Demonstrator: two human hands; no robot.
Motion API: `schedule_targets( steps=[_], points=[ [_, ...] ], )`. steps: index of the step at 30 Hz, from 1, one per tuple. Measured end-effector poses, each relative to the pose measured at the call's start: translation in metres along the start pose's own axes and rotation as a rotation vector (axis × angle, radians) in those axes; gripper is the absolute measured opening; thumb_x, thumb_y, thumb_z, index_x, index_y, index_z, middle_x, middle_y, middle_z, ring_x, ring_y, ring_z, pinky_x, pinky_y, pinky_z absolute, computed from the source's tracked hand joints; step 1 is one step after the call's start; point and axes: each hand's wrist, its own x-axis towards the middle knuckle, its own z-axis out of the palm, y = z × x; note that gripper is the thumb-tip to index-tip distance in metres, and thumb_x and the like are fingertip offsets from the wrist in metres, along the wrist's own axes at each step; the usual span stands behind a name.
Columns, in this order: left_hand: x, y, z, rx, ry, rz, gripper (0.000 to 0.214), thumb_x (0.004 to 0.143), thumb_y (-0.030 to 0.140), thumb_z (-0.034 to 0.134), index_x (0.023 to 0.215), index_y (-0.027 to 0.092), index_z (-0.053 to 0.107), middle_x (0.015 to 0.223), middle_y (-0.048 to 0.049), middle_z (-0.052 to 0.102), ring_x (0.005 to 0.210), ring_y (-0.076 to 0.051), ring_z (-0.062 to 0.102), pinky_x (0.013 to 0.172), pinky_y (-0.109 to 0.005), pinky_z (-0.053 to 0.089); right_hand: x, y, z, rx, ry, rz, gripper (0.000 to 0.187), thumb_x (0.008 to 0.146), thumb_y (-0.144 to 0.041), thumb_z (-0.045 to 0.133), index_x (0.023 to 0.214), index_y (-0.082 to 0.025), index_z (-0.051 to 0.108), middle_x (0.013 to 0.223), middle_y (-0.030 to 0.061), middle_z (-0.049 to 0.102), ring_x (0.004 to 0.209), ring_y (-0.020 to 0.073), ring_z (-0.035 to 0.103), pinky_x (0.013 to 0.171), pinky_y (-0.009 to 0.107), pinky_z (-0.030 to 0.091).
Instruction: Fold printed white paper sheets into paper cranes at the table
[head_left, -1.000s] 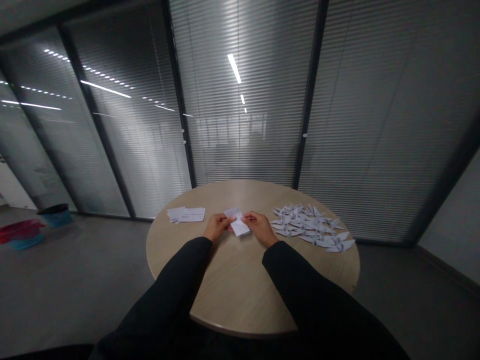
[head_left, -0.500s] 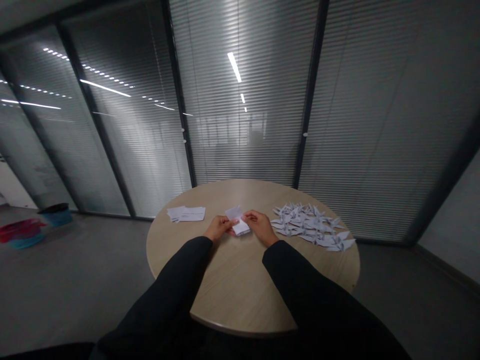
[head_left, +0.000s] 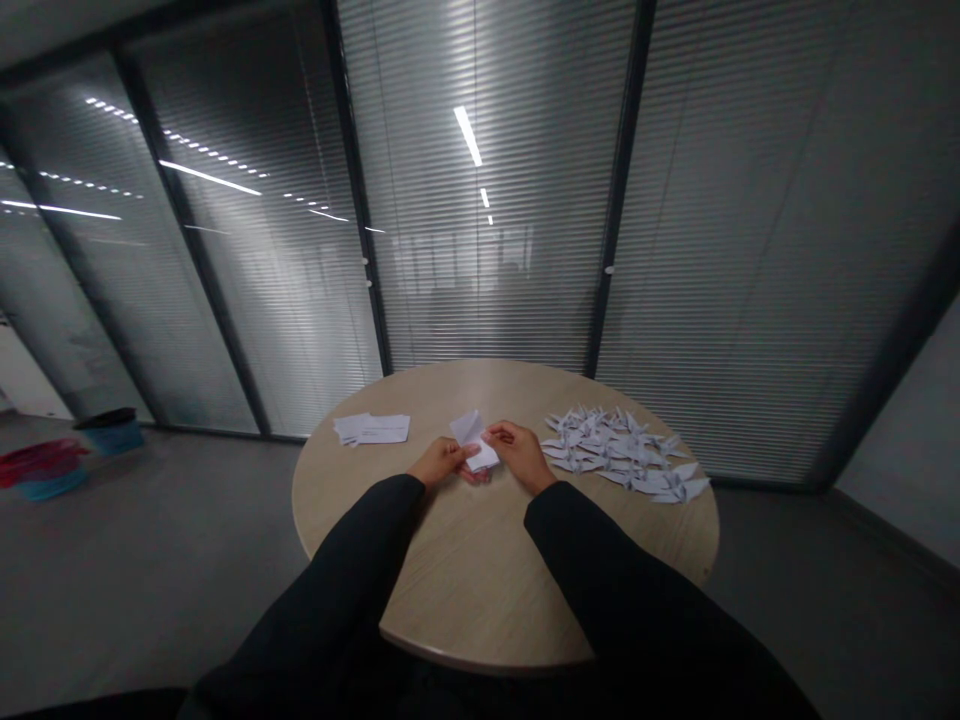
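Observation:
A small, partly folded sheet of white paper (head_left: 471, 430) is held between both hands over the middle of the round table. My left hand (head_left: 441, 461) grips it from the left, thumb on top and fingers underneath. At its right edge, my right hand (head_left: 519, 452) pinches the paper between thumb and fingers. One flap stands raised toward the far side. To the right of my right hand lies a spread of several folded paper cranes (head_left: 615, 450). Several flat white paper sheets (head_left: 382, 429) rest on the table to the left.
The round wooden table (head_left: 487, 590) stands close to a glass partition with blinds (head_left: 495, 300). On the floor at far left are a bin with a red liner (head_left: 46, 465) and a blue bin with a dark liner (head_left: 112, 431).
The paper between my hands has shifted and its far flap looks more raised. My left fingers now show beneath its near edge. The cranes and flat sheets have stayed put.

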Motion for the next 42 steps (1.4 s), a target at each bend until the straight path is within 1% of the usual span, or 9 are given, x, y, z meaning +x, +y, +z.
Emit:
schedule_targets(
  steps=[5,10,15,18,22,27,29,36,42],
  points=[
    [0.001,-0.003,-0.001,-0.025,0.025,0.005,0.050,0.058,0.056,0.069,0.065,0.007,0.068,0.061,-0.0139,0.068,0.059,-0.021,0.066,0.065,-0.034,0.052,0.000,-0.003,0.000,0.008,-0.012,-0.003,0.022,0.068,-0.038,0.063,0.073,-0.016,0.061,0.066,0.0033,0.064,0.062,0.0159,0.059,0.058,0.026,0.046],
    [0.002,-0.009,0.000,-0.029,-0.034,-0.049,0.052,0.059,0.056,0.069,0.074,0.006,0.068,0.069,-0.0155,0.070,0.063,-0.020,0.067,0.068,-0.034,0.052,0.000,-0.002,0.000,-0.014,0.005,-0.012,0.021,0.067,-0.037,0.063,0.072,-0.016,0.061,0.066,0.0027,0.063,0.062,0.0154,0.058,0.059,0.026,0.045],
    [0.001,-0.007,-0.001,0.030,-0.087,-0.072,0.058,0.061,0.061,0.065,0.068,0.004,0.067,0.069,-0.0172,0.069,0.061,-0.020,0.066,0.065,-0.033,0.052,0.000,-0.001,0.001,-0.005,0.008,-0.008,0.022,0.068,-0.037,0.063,0.073,-0.016,0.061,0.066,0.0023,0.063,0.062,0.0145,0.058,0.059,0.025,0.045],
    [0.001,-0.007,-0.002,0.038,-0.077,-0.102,0.060,0.058,0.062,0.066,0.067,0.003,0.066,0.066,-0.0172,0.069,0.060,-0.020,0.066,0.064,-0.033,0.052,0.000,-0.003,0.000,-0.008,-0.004,-0.004,0.022,0.069,-0.037,0.063,0.073,-0.015,0.061,0.065,0.0019,0.062,0.062,0.0141,0.058,0.058,0.024,0.044],
    [0.002,-0.008,-0.001,-0.010,-0.056,-0.100,0.061,0.055,0.060,0.069,0.074,0.002,0.065,0.069,-0.0172,0.069,0.063,-0.022,0.066,0.066,-0.035,0.052,0.000,-0.005,-0.001,-0.002,-0.001,-0.005,0.021,0.068,-0.036,0.064,0.073,-0.015,0.062,0.066,0.0023,0.063,0.061,0.0142,0.058,0.058,0.024,0.044],
    [0.003,-0.011,-0.001,-0.010,-0.092,-0.106,0.058,0.058,0.057,0.070,0.077,0.003,0.065,0.072,-0.0173,0.069,0.067,-0.022,0.067,0.068,-0.036,0.051,0.000,-0.003,0.000,0.015,-0.001,-0.006,0.021,0.068,-0.035,0.064,0.073,-0.015,0.062,0.067,0.0029,0.064,0.061,0.0149,0.059,0.057,0.025,0.044],
    [0.003,-0.011,-0.001,0.006,-0.104,-0.111,0.057,0.058,0.057,0.070,0.075,0.003,0.064,0.070,-0.0166,0.069,0.065,-0.022,0.067,0.067,-0.036,0.051,0.000,-0.002,0.000,0.022,-0.006,-0.003,0.021,0.068,-0.035,0.064,0.074,-0.015,0.062,0.068,0.0033,0.064,0.062,0.0150,0.059,0.058,0.025,0.045],
    [0.001,-0.006,-0.002,0.058,-0.099,-0.130,0.056,0.057,0.060,0.069,0.069,0.005,0.061,0.055,-0.0115,0.066,0.047,-0.018,0.062,0.050,-0.029,0.049,0.000,-0.001,0.000,0.021,-0.010,-0.017,0.023,0.068,-0.037,0.065,0.074,-0.015,0.062,0.069,0.0036,0.064,0.064,0.0154,0.059,0.061,0.026,0.046],
    [0.002,-0.007,0.000,0.039,-0.095,-0.132,0.058,0.056,0.061,0.069,0.068,0.005,0.062,0.059,-0.0142,0.068,0.051,-0.018,0.063,0.054,-0.029,0.050,0.000,-0.004,-0.001,0.013,0.001,-0.019,0.022,0.068,-0.037,0.064,0.073,-0.015,0.062,0.069,0.0034,0.064,0.065,0.0154,0.059,0.062,0.026,0.046]
  ],
)
